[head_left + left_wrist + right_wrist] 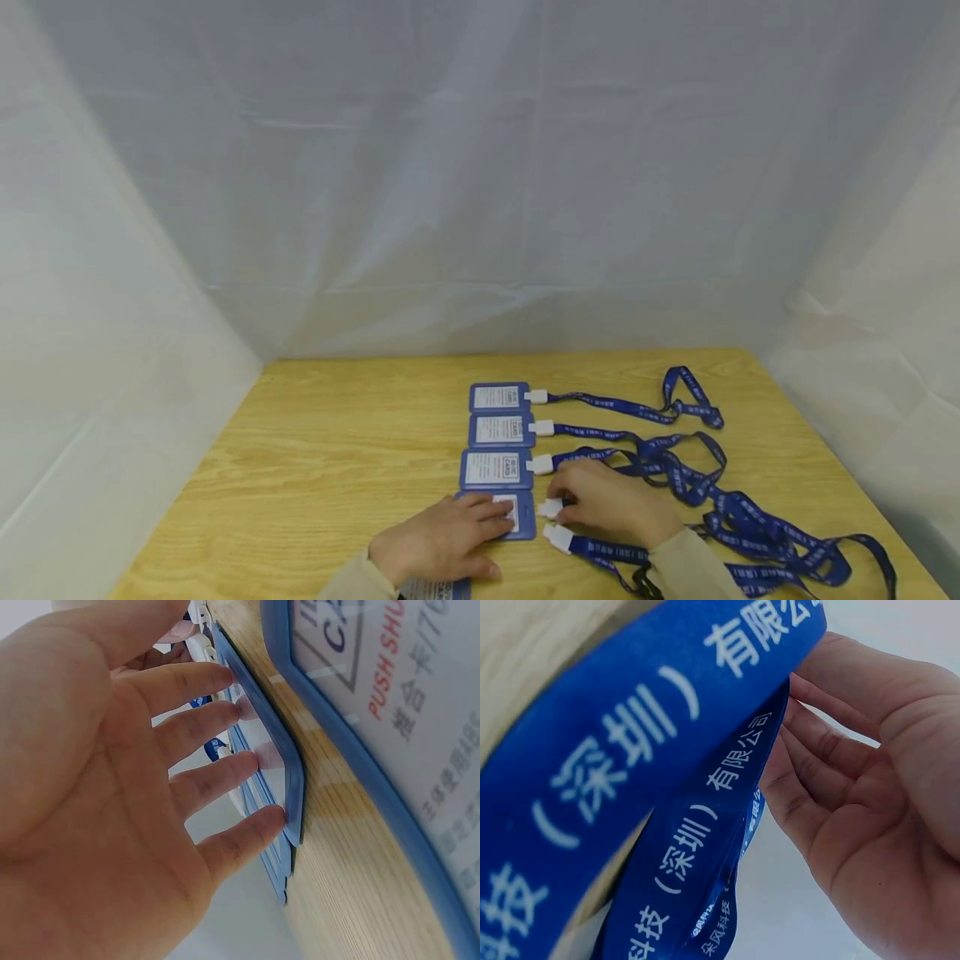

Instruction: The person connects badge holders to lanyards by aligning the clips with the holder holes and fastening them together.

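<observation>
My left hand (442,537) rests its spread, straight fingers on a blue ID card holder (527,515), the fourth in a column on the table. The left wrist view shows the fingertips on that holder's clear face. Just right of its slotted end, my right hand (611,500) pinches the white clip (551,507) of a blue lanyard; a small gap separates clip and holder. In the right wrist view, printed lanyard straps (682,847) pass by the curled fingers, and the clip is hidden. Another lanyard's white clip (558,537) lies just below the right hand.
Above, three card holders (491,468) lie with white clips (540,464) at their slots, straps trailing right. Another card holder (438,590) lies partly under the left arm. Loose lanyards (780,533) tangle at the right of the wooden table (300,467). White sheeting (450,208) surrounds the table.
</observation>
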{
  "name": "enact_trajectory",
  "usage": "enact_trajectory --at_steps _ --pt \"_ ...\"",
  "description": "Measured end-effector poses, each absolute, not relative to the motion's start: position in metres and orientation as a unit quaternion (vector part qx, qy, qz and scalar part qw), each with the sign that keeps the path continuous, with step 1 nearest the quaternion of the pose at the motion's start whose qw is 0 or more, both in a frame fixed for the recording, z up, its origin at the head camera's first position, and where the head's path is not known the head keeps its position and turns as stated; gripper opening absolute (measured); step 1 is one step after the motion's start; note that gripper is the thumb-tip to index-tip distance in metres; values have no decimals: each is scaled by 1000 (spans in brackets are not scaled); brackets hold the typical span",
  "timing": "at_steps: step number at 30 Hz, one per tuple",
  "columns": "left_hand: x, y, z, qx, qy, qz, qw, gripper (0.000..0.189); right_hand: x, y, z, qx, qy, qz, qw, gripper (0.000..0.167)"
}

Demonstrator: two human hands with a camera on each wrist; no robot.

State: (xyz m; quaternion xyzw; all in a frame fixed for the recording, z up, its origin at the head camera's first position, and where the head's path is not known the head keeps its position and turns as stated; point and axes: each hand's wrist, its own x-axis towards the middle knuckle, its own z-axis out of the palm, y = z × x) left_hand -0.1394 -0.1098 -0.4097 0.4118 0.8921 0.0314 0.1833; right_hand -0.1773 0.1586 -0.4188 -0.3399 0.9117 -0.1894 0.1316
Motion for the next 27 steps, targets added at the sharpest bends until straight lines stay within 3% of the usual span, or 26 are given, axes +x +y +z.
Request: enact_trajectory --at_steps 15,27 --pt "-139 -109 -409 405 888 38 213 64 -181 153 -418 -338 903 -210 161 13" --pt "-135 -107 -409 393 891 37 226 69 -184 150 -422 -357 900 -201 149 18"
